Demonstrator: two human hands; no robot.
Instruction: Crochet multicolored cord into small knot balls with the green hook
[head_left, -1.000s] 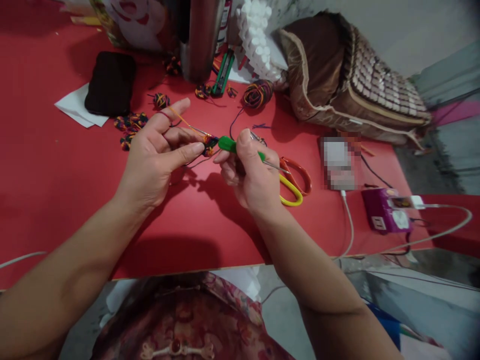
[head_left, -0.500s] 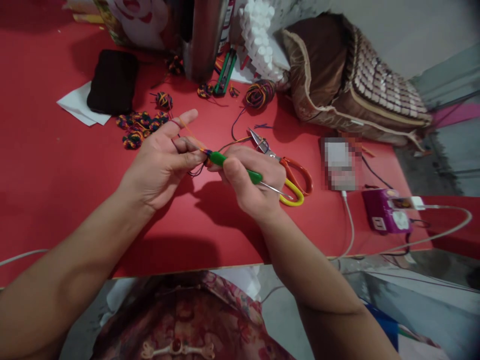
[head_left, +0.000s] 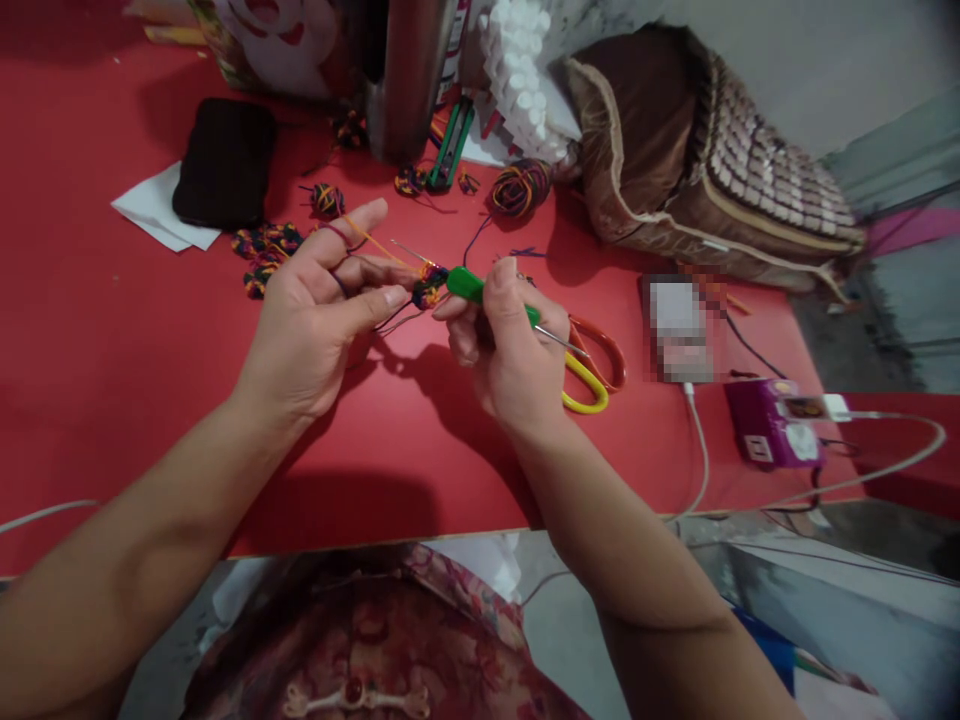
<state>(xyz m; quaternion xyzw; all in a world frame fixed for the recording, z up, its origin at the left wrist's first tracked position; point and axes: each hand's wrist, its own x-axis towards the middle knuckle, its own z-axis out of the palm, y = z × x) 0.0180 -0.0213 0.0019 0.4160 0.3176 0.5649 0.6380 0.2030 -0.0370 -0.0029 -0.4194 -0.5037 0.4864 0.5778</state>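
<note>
My left hand [head_left: 315, 310] pinches a small multicoloured crochet piece [head_left: 429, 284] between thumb and middle finger. Its index finger is stretched out with the yarn strand looped over it. My right hand [head_left: 510, 350] is closed on a crochet hook with a green handle [head_left: 480, 293]; the metal tip pokes through the piece toward the left. Both hands hover just above the red table [head_left: 112, 340]. The yarn runs back to a small multicoloured yarn ball [head_left: 517, 187] farther up the table.
Orange-and-yellow scissors [head_left: 592, 365] lie right of my right hand. Several finished crochet bits [head_left: 266, 250], a black pouch [head_left: 223, 162], a metal flask [head_left: 409, 70], a brown bag [head_left: 675, 150], a green cutter [head_left: 451, 145] and a purple power strip [head_left: 772, 432] with cables sit around.
Half a second ago both hands were lower with the hook pushed in against my left fingers; now they have risen slightly and the hook is drawn back, its tip showing past the piece.
</note>
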